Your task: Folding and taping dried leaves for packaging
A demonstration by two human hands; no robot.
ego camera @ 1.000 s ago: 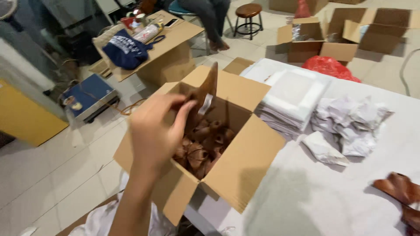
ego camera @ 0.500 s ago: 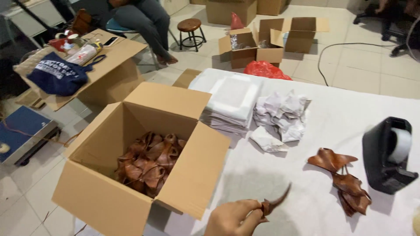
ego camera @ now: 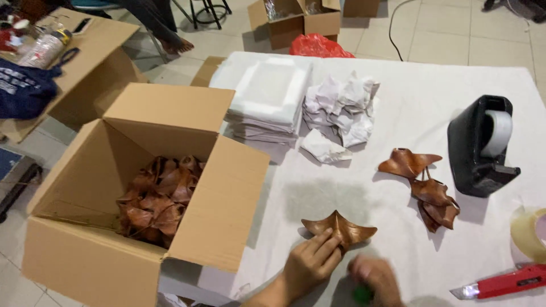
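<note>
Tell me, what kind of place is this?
Probably a small packing workroom: a cardboard box full of brown leaf-shaped pieces, a stack of white sheets, and a black tape dispenser on a white-covered table.

Well to the left of the fingers stands an open cardboard box [ego camera: 142,187], filled with brown leaf-shaped pieces [ego camera: 156,196]. Up and to the right of the fingers three more brown pieces [ego camera: 424,182] lie together on the white worktop [ego camera: 409,85]. Beyond them, further right, sits a black tape dispenser [ego camera: 480,148]. Far right of the fingers, at the edge, are a clear tape roll [ego camera: 529,233] and a red box cutter [ego camera: 503,282]. Straight ahead of the fingers, well apart, lies a heap of crumpled white paper [ego camera: 338,113], with a stack of flat white sheets [ego camera: 267,99] just beside it on the left.
</note>
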